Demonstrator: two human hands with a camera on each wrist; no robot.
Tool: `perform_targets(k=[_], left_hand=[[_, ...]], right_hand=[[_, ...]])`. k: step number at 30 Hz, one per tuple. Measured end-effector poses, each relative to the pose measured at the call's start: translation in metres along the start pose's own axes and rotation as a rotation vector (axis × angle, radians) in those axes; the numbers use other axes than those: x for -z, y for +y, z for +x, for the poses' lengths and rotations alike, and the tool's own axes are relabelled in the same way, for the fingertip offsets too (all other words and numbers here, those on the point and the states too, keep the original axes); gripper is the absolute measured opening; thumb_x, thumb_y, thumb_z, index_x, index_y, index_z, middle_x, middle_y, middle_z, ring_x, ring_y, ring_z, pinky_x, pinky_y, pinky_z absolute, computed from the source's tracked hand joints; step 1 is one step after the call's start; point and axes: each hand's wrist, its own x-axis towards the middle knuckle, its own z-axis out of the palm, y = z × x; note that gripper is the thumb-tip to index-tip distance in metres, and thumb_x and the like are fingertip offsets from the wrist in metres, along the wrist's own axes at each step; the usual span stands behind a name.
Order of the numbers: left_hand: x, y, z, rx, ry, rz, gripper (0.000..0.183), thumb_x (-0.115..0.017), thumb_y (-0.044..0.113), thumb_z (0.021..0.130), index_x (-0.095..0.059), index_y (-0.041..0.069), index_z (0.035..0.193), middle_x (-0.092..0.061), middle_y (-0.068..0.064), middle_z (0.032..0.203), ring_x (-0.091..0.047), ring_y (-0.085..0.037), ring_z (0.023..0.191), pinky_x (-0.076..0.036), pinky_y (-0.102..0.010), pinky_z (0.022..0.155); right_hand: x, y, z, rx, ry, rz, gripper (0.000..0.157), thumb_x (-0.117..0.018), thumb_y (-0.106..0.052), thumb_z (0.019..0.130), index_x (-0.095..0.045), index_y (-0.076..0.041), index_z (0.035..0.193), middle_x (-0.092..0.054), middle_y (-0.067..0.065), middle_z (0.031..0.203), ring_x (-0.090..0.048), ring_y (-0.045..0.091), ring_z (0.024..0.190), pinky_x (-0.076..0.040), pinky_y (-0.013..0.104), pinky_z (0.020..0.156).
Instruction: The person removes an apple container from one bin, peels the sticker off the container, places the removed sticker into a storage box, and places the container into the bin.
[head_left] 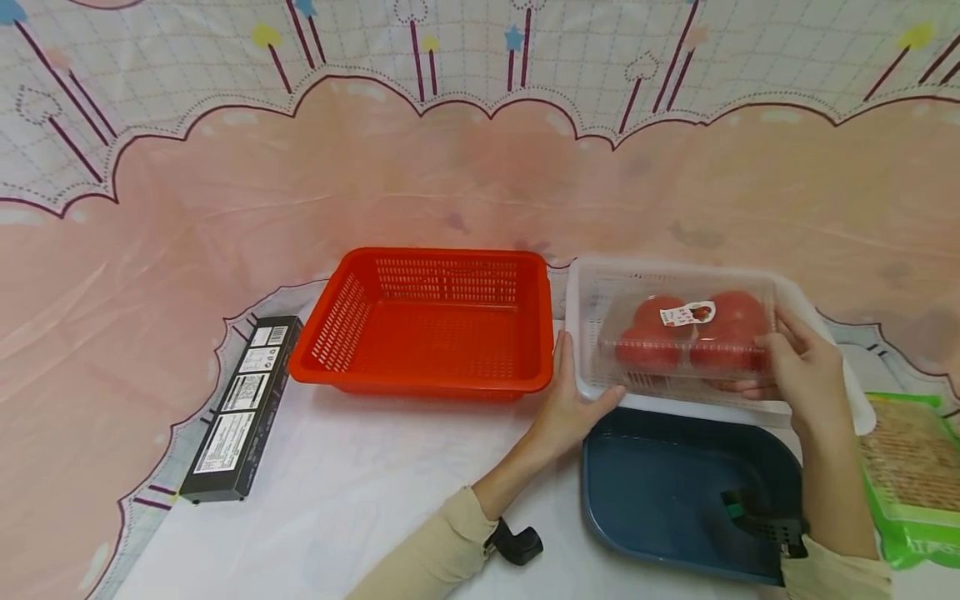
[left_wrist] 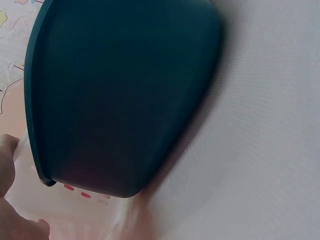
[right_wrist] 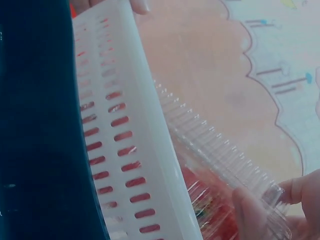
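A clear plastic box of tomatoes (head_left: 648, 346) with a small label lies tilted in the white basket (head_left: 678, 406). My right hand (head_left: 813, 375) grips the box's right end, thumb on top. In the right wrist view, the fingers (right_wrist: 250, 212) hold the ridged edge of the clear box (right_wrist: 215, 135), which rises past the slotted basket wall (right_wrist: 145, 130). My left hand (head_left: 566, 412) holds the basket's front left corner, its thumb over the rim. Part of that hand (left_wrist: 15, 220) shows at the lower left of the left wrist view.
An orange-red basket (head_left: 442, 387) stands left of the white one. In front sits a dark blue tub (head_left: 667, 475), under my right forearm. A long black box (head_left: 240, 408) with white labels lies far left. A green-edged food packet (head_left: 911, 467) is at the right.
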Motion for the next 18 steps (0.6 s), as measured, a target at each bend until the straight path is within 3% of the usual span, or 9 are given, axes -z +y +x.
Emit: perform_targets(k=[3,5,7,12,18], left_hand=[[-0.0008,0.0009,0.0003,0.002,-0.001,-0.002,0.102,-0.069,0.036,0.087,0.006,0.029,0.156,0.005,0.013,0.163,-0.011,-0.013,0.148,-0.022,-0.044,0.122],[-0.001,0.0016,0.0005,0.001,-0.001,-0.002,0.102,-0.069,0.036,0.087,0.006,0.029,0.156,0.005,0.013,0.163,-0.011,-0.014,0.148,-0.022,-0.045,0.122],[-0.0009,0.0018,0.0005,0.004,-0.003,-0.004,0.103,-0.069,0.036,0.087,0.006,0.029,0.156,0.005,0.012,0.163,-0.011,-0.014,0.148,-0.022,-0.045,0.121],[-0.0006,0.0003,-0.0003,0.017,0.005,0.007,0.103,-0.07,0.036,0.086,0.005,0.029,0.156,0.005,0.012,0.163,-0.012,-0.014,0.148,-0.023,-0.045,0.121],[-0.0004,-0.0004,-0.0003,0.004,0.006,0.008,0.103,-0.069,0.037,0.086,0.005,0.028,0.157,0.005,0.011,0.164,-0.011,-0.014,0.149,-0.02,-0.045,0.122]], right_hand=[[0.0063,0.001,0.0013,-0.011,0.027,0.093,0.057,-0.046,-0.024,0.099,-0.029,-0.018,0.153,-0.06,0.004,0.127,-0.064,0.013,0.043,-0.052,0.031,0.041],[0.0089,0.0008,0.0017,-0.018,0.055,0.17,0.055,-0.05,-0.021,0.097,-0.037,-0.015,0.15,-0.062,-0.01,0.098,-0.062,0.013,0.04,-0.05,0.03,0.038],[0.0101,0.0001,0.0018,-0.026,0.083,0.24,0.052,-0.054,-0.019,0.096,-0.044,-0.015,0.146,-0.058,-0.02,0.083,-0.059,0.014,0.037,-0.048,0.029,0.036],[0.0091,-0.0024,0.0009,-0.041,0.147,0.324,0.046,-0.06,-0.017,0.093,-0.054,-0.017,0.139,-0.062,-0.019,0.083,-0.056,0.017,0.033,-0.046,0.029,0.033],[0.0119,-0.006,-0.0015,-0.02,0.18,0.352,0.046,-0.059,-0.016,0.093,-0.054,-0.018,0.139,-0.064,-0.015,0.09,-0.061,0.015,0.038,-0.046,0.03,0.033]])
